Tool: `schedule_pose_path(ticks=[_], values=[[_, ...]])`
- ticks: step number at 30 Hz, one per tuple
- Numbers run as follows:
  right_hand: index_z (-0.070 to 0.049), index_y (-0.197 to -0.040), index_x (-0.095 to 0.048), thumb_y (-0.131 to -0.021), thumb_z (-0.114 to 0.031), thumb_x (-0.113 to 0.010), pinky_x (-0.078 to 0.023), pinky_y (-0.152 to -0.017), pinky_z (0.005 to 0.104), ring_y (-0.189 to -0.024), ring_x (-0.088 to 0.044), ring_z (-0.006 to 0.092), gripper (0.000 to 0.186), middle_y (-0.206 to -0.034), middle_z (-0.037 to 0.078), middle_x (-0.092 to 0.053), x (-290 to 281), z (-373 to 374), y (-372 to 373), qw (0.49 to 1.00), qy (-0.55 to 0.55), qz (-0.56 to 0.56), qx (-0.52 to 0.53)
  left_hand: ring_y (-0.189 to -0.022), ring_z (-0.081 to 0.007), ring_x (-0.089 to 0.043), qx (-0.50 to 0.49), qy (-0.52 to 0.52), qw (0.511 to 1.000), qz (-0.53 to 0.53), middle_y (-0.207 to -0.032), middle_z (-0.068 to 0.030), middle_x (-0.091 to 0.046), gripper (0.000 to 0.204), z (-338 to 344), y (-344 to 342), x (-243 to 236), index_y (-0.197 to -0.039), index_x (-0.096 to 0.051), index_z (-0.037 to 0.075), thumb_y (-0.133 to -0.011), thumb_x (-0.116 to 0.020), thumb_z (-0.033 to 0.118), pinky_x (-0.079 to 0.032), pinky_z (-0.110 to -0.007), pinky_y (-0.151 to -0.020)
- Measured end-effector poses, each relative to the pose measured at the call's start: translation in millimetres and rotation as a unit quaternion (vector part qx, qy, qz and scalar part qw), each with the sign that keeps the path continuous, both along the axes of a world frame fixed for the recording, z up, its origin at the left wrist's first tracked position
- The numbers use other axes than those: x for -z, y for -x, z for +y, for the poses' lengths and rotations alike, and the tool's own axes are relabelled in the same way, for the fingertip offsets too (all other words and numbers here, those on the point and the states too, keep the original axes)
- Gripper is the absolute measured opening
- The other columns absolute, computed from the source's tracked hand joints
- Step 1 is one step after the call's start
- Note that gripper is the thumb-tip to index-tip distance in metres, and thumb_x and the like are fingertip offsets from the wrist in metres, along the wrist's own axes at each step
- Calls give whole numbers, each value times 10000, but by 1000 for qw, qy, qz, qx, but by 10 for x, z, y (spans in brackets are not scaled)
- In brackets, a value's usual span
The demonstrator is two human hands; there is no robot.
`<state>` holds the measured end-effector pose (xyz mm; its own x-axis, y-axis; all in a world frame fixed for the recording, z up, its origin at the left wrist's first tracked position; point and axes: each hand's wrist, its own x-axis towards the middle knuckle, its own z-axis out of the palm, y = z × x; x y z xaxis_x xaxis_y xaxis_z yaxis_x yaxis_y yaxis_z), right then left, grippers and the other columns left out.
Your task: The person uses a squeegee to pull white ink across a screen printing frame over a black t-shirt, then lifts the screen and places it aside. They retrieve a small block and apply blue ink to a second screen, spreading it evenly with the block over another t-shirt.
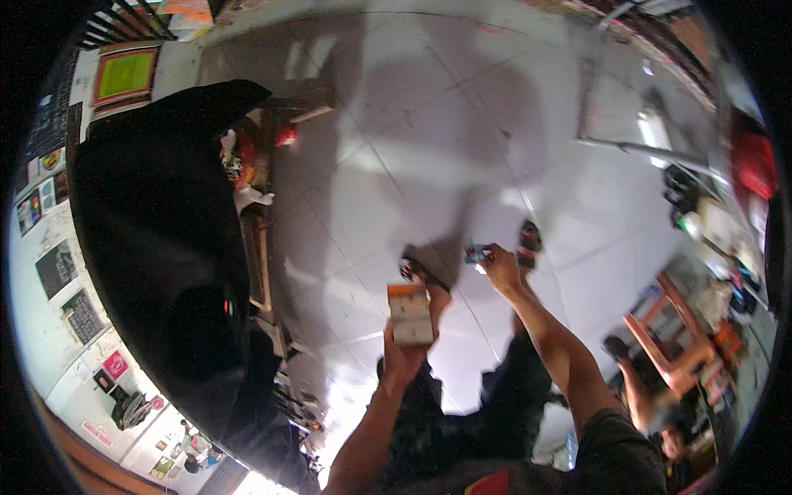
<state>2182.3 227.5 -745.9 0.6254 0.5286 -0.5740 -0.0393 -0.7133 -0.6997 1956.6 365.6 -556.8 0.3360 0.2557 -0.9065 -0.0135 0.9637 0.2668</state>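
My left hand (403, 360) is wrapped round a small rectangular block (412, 318), off-white on its face with an orange strip along the far edge. Faint marks dot that pale face, too small to make out. Farther forward and to the right, my right hand (501, 270) grips a small bluish object (476, 254) between its fingers; blur hides what kind of thing it is. The two hands are apart, both held above the floor and near my sandalled feet.
A table under a black cloth (157, 214) fills the left side. On the right are a brown wooden stool (672, 338), a grey metal frame (635, 148) and piled goods. Another person's leg (635, 392) shows at lower right. The floor (396, 165) is pale tile.
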Motion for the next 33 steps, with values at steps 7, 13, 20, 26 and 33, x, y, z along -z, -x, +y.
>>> schedule_pose_path(ticks=[7,13,20,26,33], values=[[47,-1009,-641,-1022,-100,-599,-501,-803,480,-900,-611,444,153,-1006,238,-600,-3766,-691,-957,981,-109,-148,58,-1326,-324,-579,116,-70,980,-146,-1455,-175,-566,689,-444,-1660,-1965,-1560,-400,66,-1102,-387,581,-492,-531,-1112],[29,-1112,-650,-982,-71,-696,-536,-766,400,-839,-671,342,170,-997,179,-662,-5565,-573,-1133,938,-213,-258,87,-1396,-335,-516,138,-207,938,-239,-1515,-168,-517,698,-564,-2363,-3337,-1577,-378,65,-1093,-412,566,-439,-552,-1155],[0,-1123,-700,-936,-77,-765,-554,-751,364,-836,-713,264,212,-949,126,-704,-6671,-282,-1168,886,-350,-286,104,-1294,-276,-582,148,-391,872,-256,-1448,-153,-561,638,-526,-2702,-4363,-1541,-405,6,-1138,-360,499,-457,-450,-1127],[21,-955,-708,-897,-33,-768,-517,-688,394,-794,-669,320,100,-880,125,-643,-6763,-223,-1084,846,-350,-392,94,-1200,-150,-542,154,-455,863,-155,-1340,-93,-563,597,-619,-2505,-4743,-1507,-409,-1,-1142,-431,472,-459,-313,-1037],[30,-956,-717,-877,18,-763,-541,-714,377,-812,-688,315,92,-912,136,-676,-7046,-227,-777,812,-389,-422,108,-821,-64,-398,110,-496,847,-156,-1084,-3,-564,689,-668,-2423,-4875,-1558,-384,-17,-1134,-428,523,-344,-223,-661]])
